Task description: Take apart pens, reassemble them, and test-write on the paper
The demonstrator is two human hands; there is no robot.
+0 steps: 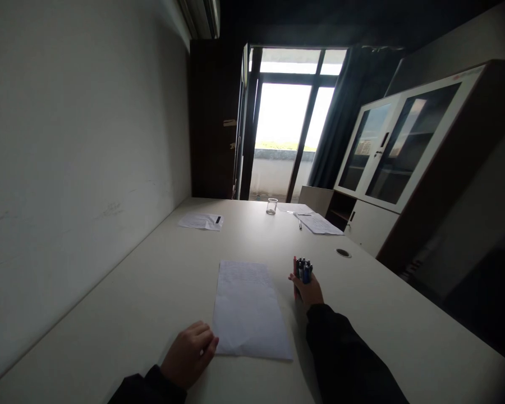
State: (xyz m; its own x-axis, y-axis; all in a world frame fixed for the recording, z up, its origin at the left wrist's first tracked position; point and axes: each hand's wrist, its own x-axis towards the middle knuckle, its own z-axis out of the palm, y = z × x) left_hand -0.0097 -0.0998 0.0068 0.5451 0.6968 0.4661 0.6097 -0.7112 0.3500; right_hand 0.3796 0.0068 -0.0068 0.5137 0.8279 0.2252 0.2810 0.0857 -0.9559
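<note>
My right hand (310, 290) is wrapped round a bundle of several pens (304, 270), held roughly upright with their tops showing above the fingers. Most are dark or blue, and a red one is at the left side of the bundle. Whether their lower ends touch the table I cannot tell. A sheet of paper with faint lines (250, 314) lies flat between my two hands. Beside its lower left corner rests my left hand (190, 352), with the fingers curled in and nothing visible in them.
The white table (147, 303) runs along a wall on the left. Farther back are a clear glass (271, 206), a paper with a dark strip (202, 222), more papers (320, 223) and a lone pen (300, 224). A round cable hole (343, 253) is near the right edge.
</note>
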